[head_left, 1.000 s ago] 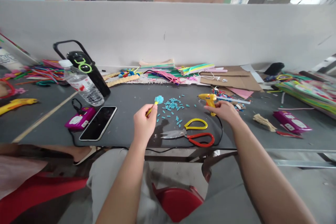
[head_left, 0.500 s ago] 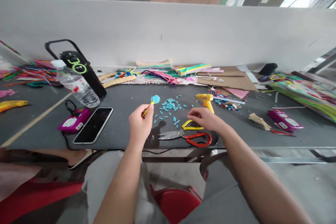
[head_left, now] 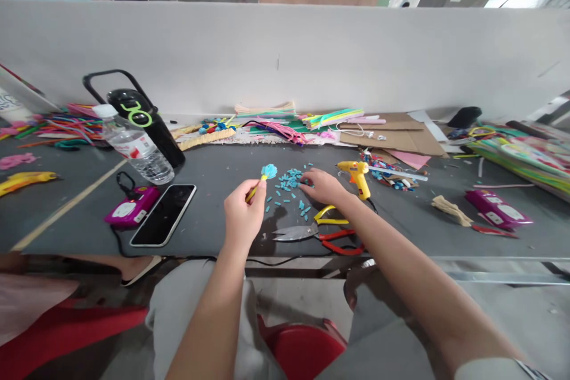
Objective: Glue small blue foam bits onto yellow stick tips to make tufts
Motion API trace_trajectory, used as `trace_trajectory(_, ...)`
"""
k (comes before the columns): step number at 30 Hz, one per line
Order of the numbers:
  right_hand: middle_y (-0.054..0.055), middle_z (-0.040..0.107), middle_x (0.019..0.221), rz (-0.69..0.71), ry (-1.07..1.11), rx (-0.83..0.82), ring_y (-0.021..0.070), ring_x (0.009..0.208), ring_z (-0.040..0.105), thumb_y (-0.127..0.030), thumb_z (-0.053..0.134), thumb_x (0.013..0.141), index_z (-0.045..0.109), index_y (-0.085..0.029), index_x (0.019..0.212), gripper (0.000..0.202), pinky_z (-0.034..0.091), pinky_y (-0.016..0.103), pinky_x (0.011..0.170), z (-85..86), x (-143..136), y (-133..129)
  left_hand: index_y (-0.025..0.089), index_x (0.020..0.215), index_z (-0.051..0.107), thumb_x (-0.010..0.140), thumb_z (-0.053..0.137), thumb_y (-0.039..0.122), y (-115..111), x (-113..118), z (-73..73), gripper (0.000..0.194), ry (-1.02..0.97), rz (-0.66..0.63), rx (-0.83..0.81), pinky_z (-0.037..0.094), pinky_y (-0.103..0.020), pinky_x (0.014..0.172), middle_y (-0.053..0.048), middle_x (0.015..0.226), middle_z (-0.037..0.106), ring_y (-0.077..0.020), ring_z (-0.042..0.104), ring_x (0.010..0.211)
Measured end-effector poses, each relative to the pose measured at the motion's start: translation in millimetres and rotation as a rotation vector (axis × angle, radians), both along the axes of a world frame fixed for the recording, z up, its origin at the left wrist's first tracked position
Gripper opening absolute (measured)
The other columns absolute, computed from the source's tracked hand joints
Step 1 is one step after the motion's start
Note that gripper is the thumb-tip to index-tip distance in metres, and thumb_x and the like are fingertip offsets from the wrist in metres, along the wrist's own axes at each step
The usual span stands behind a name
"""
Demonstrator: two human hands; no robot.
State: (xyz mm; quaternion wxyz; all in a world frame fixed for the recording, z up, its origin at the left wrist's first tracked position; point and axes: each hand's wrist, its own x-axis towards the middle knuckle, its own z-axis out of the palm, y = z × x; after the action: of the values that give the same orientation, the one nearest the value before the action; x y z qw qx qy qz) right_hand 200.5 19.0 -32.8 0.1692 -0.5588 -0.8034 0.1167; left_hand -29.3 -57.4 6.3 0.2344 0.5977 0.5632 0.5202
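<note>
Head | our left grip (head_left: 244, 208) pinches the blue flower (head_left: 269, 173) by its yellow stem (head_left: 251, 194) above the surface (head_left: 214, 169), likely sparing the petals (head_left: 269, 168) | our right grip (head_left: 326, 187) at blue snippets (head_left: 290, 180), pinch we cannot tell | hot-glue gun (head_left: 355, 167) nearby, presumably for reach

No wording can be read with certainty. A tall, black, cylindrical flask with a loop handle (head_left: 161, 135) bears a lime-green, letter-like mark ending in a ring. A clear plastic water bottle with a white cap (head_left: 154, 165) has a white and red label, its print blurred. A shiny purple box at left (head_left: 149, 197) and a shiny purple box at right (head_left: 480, 197) show illegible white panels.
</note>
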Motion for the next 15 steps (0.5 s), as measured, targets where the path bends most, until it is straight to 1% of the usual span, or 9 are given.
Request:
trace_trajectory(3,0.008,0.068,0.097,-0.046,0.001,-0.002,0.0205,0.087,0.061,-0.02,0.061,0.085,0.073,-0.018,0.098,0.018,0.043,0.029,0.075,0.4,14,0,0.016,0.084,0.072,0.09,0.06,0.042,0,0,-0.2,0.029,-0.012,-0.005,0.0,0.03,-0.023,0.052,0.003,0.06,0.047,-0.01,0.037,0.056)
trace_trajectory(6,0.006,0.07,0.096,-0.075,0.022,-0.009,0.0181,0.084,0.062,-0.013,0.059,0.083,0.073,-0.019,0.1,0.023,0.044,0.027,0.075,1.0,26,0,0.016,0.084,0.072,0.09,0.06,0.041,0,2,-0.8,0.028,-0.016,-0.017,-0.009,0.03,-0.023,0.052,0.003,0.059,0.048,-0.0098,0.038,0.054)
trace_trajectory(10,0.005,0.073,0.097,-0.08,0.058,-0.011,0.0163,0.081,0.062,-0.019,0.059,0.089,0.072,-0.019,0.103,0.019,0.045,0.026,0.073,0.9,27,6,0.017,0.082,0.071,0.09,0.059,0.041,0,4,-1.8,0.028,-0.009,-0.028,-0.002,0.03,-0.023,0.053,0.003,0.059,0.047,-0.0099,0.038,0.055)
trace_trajectory(13,0.005,0.072,0.1,-0.067,0.069,-0.006,0.017,0.085,0.062,-0.026,0.062,0.09,0.072,-0.019,0.104,0.018,0.045,0.026,0.076,-0.7,16,15,0.017,0.081,0.071,0.091,0.059,0.041,1,4,-2.2,0.029,0.016,-0.036,0.01,0.03,-0.023,0.054,0.003,0.06,0.045,-0.0104,0.037,0.057)
trace_trajectory(15,0.006,0.071,0.102,-0.062,0.066,-0.004,0.018,0.088,0.063,-0.028,0.065,0.089,0.072,-0.02,0.106,0.02,0.046,0.027,0.078,-1.5,7,21,0.017,0.081,0.071,0.091,0.058,0.041,1,4,-1.9,0.029,0.032,-0.032,0.014,0.031,-0.023,0.055,0.002,0.06,0.047,-0.0107,0.039,0.058)
